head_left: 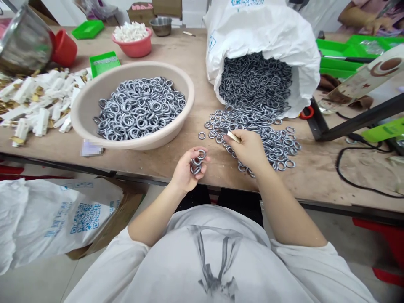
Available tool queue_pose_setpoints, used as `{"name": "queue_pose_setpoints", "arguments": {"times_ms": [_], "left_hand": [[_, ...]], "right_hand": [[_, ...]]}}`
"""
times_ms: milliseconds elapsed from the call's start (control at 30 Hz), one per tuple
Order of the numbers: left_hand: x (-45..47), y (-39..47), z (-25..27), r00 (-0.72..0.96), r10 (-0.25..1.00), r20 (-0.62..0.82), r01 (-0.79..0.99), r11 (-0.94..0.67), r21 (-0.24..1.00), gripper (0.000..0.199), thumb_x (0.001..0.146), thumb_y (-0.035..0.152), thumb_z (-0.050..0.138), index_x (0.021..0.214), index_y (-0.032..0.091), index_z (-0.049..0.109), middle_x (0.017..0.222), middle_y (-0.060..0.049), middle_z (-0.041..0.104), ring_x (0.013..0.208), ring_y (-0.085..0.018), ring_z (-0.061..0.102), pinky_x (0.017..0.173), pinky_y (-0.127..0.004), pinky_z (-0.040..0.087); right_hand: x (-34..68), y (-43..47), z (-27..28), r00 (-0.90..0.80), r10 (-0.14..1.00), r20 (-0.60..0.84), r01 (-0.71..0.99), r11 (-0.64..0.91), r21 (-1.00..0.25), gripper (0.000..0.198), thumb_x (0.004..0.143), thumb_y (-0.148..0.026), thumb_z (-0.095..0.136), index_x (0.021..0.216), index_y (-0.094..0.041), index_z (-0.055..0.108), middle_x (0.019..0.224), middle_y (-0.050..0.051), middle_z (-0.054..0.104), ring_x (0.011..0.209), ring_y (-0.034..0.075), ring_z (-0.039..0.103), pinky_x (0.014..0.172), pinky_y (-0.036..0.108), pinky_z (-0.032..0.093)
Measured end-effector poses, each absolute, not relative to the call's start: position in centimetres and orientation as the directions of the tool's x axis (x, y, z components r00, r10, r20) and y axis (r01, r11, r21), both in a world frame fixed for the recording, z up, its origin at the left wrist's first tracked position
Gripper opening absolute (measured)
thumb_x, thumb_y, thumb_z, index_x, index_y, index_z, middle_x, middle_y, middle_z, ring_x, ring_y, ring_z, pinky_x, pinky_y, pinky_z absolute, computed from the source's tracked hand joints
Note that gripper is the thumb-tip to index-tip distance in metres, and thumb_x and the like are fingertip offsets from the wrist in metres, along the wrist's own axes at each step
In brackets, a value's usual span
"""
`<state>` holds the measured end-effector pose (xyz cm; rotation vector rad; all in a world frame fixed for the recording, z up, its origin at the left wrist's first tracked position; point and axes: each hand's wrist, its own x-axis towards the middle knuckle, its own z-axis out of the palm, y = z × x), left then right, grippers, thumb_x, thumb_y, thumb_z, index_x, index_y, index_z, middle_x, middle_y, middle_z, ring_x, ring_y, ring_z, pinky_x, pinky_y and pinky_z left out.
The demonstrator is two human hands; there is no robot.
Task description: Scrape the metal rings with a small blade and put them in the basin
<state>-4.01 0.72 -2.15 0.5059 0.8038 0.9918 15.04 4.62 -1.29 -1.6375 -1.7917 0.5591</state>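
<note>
Several grey metal-looking rings (198, 162) rest in my left hand (185, 171), with its fingers curled round them, just above the table's front edge. My right hand (249, 147) is closed on a small tool with a pale handle (234, 136); its dark tip points left, over the loose rings (279, 147) on the table. Whether the tip touches a ring, I cannot tell. Behind that hand, more rings spill from the mouth of a white sack (261, 33). A beige basin (187, 101) heaped with the same rings stands to the left.
White and brass-coloured parts (41, 99) lie piled at the left, near a steel bowl (25, 42) and a red cup (64, 48). A pink bowl (135, 49) of white pieces stands behind. On the right are a black metal frame (356, 120), a cable (339, 164) and a co-worker's hand (378, 25).
</note>
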Motion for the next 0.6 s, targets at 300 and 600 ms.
{"name": "queue_pose_setpoints", "arguments": {"times_ms": [300,600], "left_hand": [[-1.7,-1.0,-3.7,0.271,0.943,-0.194,-0.414,0.296,0.861,0.045,0.073,0.055,0.076,0.076,0.017,0.053,0.057,0.008,0.045,0.039,-0.001,0.032,0.036,-0.014,0.019],[-2.2,-2.0,-2.4,0.377,0.872,-0.313,-0.402,0.459,0.793,0.047,0.071,0.054,0.075,0.068,0.018,0.045,0.052,0.008,0.039,0.039,-0.002,0.027,0.035,-0.014,0.017]], "right_hand": [[12.3,-0.6,-2.4,-0.136,0.991,0.015,0.037,0.02,-0.999,0.051,0.071,-0.068,0.074,0.066,-0.02,0.056,0.055,-0.006,0.045,0.05,0.009,0.036,0.05,0.024,0.03],[12.3,-1.4,-1.6,-0.145,0.983,0.11,0.226,0.141,-0.964,0.056,0.085,-0.075,0.052,0.069,-0.021,0.053,0.059,-0.003,0.047,0.055,0.012,0.04,0.054,0.027,0.031]]}}
